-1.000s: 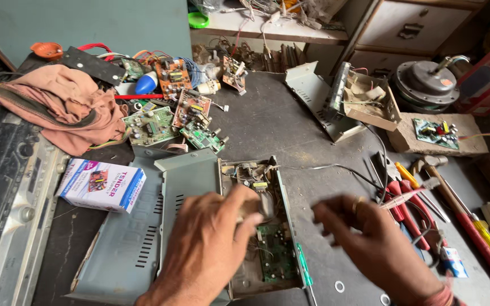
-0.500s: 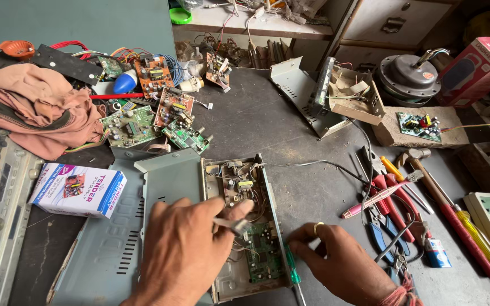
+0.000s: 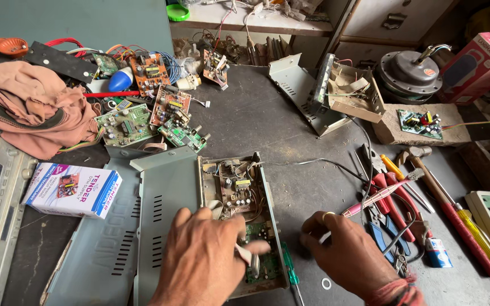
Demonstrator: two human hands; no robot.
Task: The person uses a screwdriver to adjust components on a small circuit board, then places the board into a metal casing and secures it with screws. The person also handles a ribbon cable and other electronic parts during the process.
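An open metal chassis (image 3: 229, 184) with brown and green circuit boards lies in front of me. My left hand (image 3: 202, 260) rests over its near end, thumb and fingers pinching a pale flat strip (image 3: 247, 254) above the green board (image 3: 263, 265). My right hand (image 3: 347, 255), with a ring on one finger, hovers just right of the chassis. Its fingers are curled together on a small pale piece (image 3: 324, 237) that is too small to identify. A green-handled screwdriver (image 3: 291, 273) lies between the hands, beside the chassis.
A grey vented cover (image 3: 163, 198) lies left of the chassis, next to a white box (image 3: 72, 190). Loose circuit boards (image 3: 143, 116) and a cloth (image 3: 29, 107) sit far left. Pliers and screwdrivers (image 3: 395, 195) crowd the right. A washer (image 3: 326, 283) lies near my right wrist.
The view has shifted slightly. My left hand has stayed over the chassis with the strip. My right hand has drawn in and risen a little from beside the green screwdriver.
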